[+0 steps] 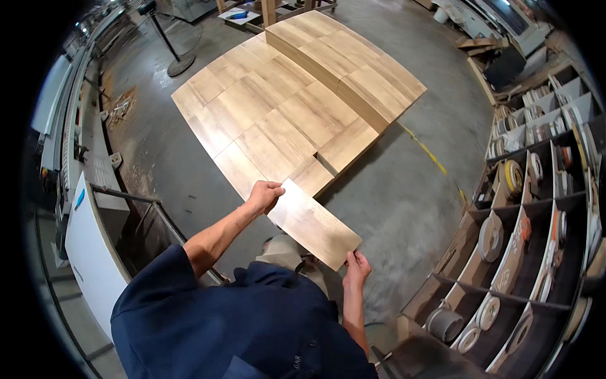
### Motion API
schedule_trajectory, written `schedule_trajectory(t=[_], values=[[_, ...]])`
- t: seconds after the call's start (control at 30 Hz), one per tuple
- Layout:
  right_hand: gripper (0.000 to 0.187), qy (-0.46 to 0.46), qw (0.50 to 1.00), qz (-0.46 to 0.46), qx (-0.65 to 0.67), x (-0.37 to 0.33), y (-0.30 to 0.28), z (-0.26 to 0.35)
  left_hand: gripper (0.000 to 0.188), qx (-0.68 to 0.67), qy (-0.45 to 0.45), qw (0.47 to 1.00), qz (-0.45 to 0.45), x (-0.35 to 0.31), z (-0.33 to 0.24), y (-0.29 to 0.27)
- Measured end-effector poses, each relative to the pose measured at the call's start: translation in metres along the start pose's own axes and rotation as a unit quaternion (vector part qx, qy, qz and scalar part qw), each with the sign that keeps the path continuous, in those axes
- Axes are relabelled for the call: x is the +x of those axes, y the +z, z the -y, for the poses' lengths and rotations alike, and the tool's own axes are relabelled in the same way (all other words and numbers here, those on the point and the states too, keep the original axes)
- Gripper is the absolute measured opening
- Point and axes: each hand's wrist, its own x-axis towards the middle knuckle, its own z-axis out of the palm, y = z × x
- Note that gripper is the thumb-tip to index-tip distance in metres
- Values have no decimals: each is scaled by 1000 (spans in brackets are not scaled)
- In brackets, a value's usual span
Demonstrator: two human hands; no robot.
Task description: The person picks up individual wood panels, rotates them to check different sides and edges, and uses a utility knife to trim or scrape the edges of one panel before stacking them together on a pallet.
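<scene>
While the left hand (266,197) and right hand (357,269) clamp fingers on the wood-grain panel (315,224), its long axis slants. It points far-left to near-right

Board (319,224): I log it between left hand (265,195) and right hand (356,267), before the stack (252,107).
Stack: ahead in my view, between stand (166,39) and rack (555,205).
Rack: right side, rolls (512,177) in its compartments.
Stand: on the floor (394,218), behind the stack's left corner.
</scene>
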Motion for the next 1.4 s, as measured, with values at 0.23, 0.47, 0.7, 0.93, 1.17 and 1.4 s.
schedule_trajectory(t=[0.23,0.47,0.7,0.93,1.17,1.4], values=[[10,40,995,81,-52,119,44,35,11,32,47,994,-91,102,-41,36],[4,68,989,73,-108,263,101,66,11,123,36,987,-101,252,-94,85],[17,162,977,35,-137,383,149,73,25,254,42,957,-134,388,-109,130],[25,188,972,-3,-140,428,179,83,28,288,0,947,-143,446,-127,144],[27,220,963,7,-156,443,192,88,27,279,-16,944,-176,471,-131,147],[21,250,939,65,-226,452,195,101,25,270,-35,941,-200,469,-130,149]])
